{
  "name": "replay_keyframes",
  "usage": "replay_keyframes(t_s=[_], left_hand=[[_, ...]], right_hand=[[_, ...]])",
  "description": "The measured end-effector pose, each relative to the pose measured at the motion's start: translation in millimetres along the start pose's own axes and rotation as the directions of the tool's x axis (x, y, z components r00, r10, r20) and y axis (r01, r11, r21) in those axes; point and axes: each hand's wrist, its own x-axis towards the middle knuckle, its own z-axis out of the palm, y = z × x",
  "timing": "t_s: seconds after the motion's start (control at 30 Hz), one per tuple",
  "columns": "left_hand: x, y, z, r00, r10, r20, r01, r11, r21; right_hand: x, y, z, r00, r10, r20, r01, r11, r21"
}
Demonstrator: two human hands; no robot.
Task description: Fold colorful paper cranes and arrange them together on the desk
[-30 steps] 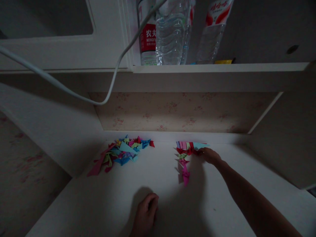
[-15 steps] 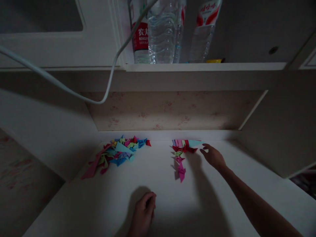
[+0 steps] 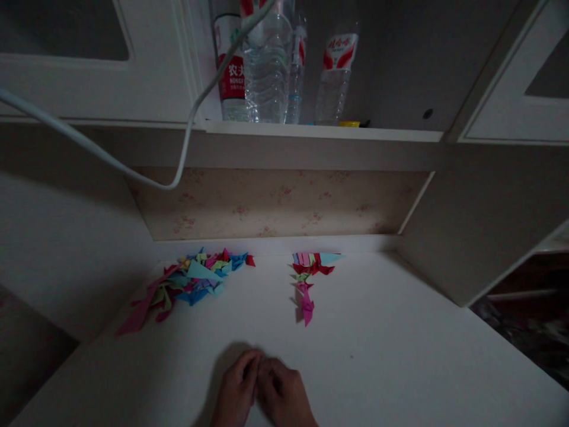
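My left hand (image 3: 236,386) and my right hand (image 3: 285,392) meet low in the view over the white tabletop (image 3: 377,332). Both have curled, closed fingers with the fingertips touching; whatever lies between them, if anything, is hidden. Beyond them, a magenta folded paper piece (image 3: 306,308) lies at the near end of a short line. Red folded paper (image 3: 313,268) and a pale blue paper triangle (image 3: 329,258) are at its far end, by the back edge. To the left spreads a heap of colourful folded paper (image 3: 195,276), its pieces overlapping.
Above the tabletop is a shelf (image 3: 320,131) holding several plastic bottles (image 3: 267,77). A white cable (image 3: 184,148) hangs in front at the left. Side panels (image 3: 471,207) close in the desk space, and floral wallpaper (image 3: 284,204) covers the back.
My right hand has come back from the pale blue triangle to meet my left hand. The view has turned slightly to the right. The paper pieces look unmoved.
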Motion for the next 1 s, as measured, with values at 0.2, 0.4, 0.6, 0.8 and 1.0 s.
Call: replay_keyframes(t_s=[0.2,0.4,0.6,0.8,1.0], left_hand=[[-4.7,14.5,-0.3,0.998,0.060,-0.037,-0.057,0.995,0.084],[-4.2,11.3,0.8,0.997,0.072,-0.005,-0.071,0.990,0.122],[-1.2,4.5,0.0,0.996,0.077,0.048,-0.083,0.988,0.127],[-4.2,9.4,0.1,0.995,0.096,0.036,-0.099,0.989,0.112],[-6.3,9.3,0.6,0.996,0.092,0.011,-0.093,0.994,0.062]], right_hand=[[-3.0,-0.3,-7.4,0.997,-0.045,0.061,0.053,0.988,-0.147],[-7.1,6.6,-5.8,0.994,-0.078,0.079,0.090,0.983,-0.158],[-5.4,8.0,-4.5,0.992,-0.092,0.082,0.105,0.979,-0.174],[-8.9,1.1,-5.3,0.994,-0.075,0.075,0.087,0.982,-0.168],[-8.4,-0.3,-7.4,0.994,-0.071,0.081,0.083,0.985,-0.151]])
